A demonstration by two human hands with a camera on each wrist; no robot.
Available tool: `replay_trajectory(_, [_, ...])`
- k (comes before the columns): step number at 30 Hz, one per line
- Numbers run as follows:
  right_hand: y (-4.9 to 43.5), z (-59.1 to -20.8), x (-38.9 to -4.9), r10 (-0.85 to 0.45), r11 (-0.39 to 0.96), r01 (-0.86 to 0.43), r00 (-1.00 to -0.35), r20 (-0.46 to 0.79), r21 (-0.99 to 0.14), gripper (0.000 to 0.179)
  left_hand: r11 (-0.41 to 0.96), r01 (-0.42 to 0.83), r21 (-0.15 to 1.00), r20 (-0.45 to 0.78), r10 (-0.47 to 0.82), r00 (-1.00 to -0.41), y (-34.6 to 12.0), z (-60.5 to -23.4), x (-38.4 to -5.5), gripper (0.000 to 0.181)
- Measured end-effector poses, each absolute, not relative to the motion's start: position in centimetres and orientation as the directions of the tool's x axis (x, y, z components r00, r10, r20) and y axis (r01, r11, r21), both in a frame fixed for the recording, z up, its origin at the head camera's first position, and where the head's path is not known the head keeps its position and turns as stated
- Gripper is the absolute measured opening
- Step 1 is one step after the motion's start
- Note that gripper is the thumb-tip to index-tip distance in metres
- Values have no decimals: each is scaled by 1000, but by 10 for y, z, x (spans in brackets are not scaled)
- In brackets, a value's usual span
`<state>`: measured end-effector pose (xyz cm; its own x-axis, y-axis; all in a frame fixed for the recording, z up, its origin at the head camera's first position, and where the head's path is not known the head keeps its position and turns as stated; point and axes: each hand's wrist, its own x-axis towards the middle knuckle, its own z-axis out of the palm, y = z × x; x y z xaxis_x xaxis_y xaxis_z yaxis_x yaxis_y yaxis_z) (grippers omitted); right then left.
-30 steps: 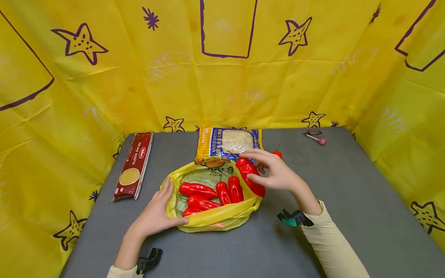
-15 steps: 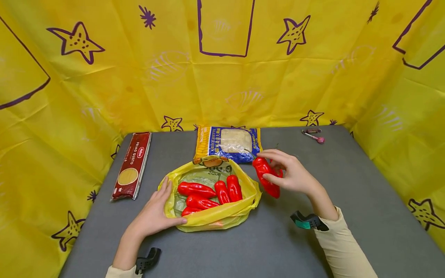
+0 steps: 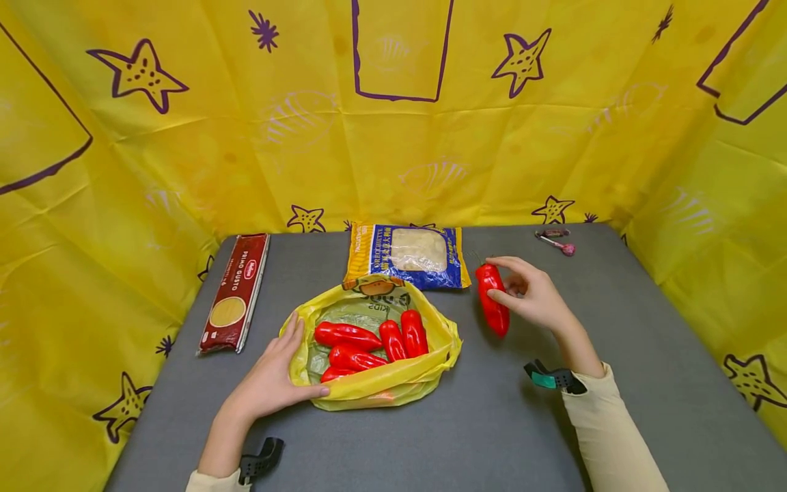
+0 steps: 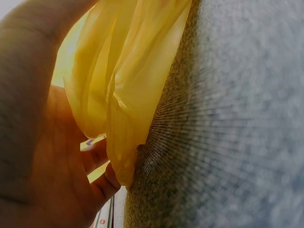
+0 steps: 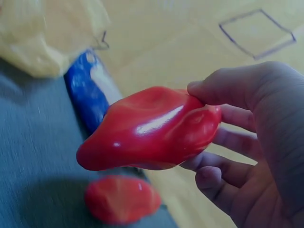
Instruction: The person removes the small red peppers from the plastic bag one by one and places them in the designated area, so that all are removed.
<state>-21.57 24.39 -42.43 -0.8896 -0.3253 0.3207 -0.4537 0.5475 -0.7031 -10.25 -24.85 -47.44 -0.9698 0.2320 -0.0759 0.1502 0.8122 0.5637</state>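
Observation:
In the head view, a yellow plastic bag (image 3: 393,385) stands with its mouth open on the grey table. Several glossy red peppers (image 3: 348,335) lie inside it. My left hand (image 3: 268,383) holds the bag's left side, thumb along the front rim and fingers spread toward the back. Right of the bag, my right hand (image 3: 529,292) pinches a red pepper (image 3: 494,301) between thumb and fingers, stem end up and tilted. The right wrist view shows another red pepper (image 5: 122,199) lying on the table below the held one; the head view hides it behind the hand and held pepper.
Behind the bag lies a blue and yellow pasta packet (image 3: 418,256). A red spaghetti packet (image 3: 236,294) is at the left. Toward the far right corner are a pink lollipop (image 3: 567,249) and a small wrapped sweet (image 3: 555,233). Yellow patterned cloth (image 3: 393,157) surrounds the table.
My right hand has carried the pepper rightward, from over the bag's right rim to clear of the bag. My left hand and the bag have stayed put.

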Motion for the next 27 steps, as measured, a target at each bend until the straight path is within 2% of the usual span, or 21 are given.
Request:
replay_trajectory(8, [280, -444, -227, -180, 572, -290, -957, 227, -767, 54, 815, 161, 556, -58, 231, -971, -249, -476, -101, 137])
replay_trajectory(16, [307, -468, -234, -50, 618, -138, -989, 136, -774, 56, 810, 158, 565, -66, 236, -970, -248, -476, -104, 137])
replay_trajectory(21, [311, -479, -239, -21, 595, -98, -994, 107, -797, 57, 811, 157, 564, -69, 236, -969, -248, -476, -105, 137])
replay_trajectory(27, [311, -492, -241, 22, 581, -97, -991, 134, -808, 54, 816, 145, 559, -82, 229, -970, -249, -475, -103, 137])
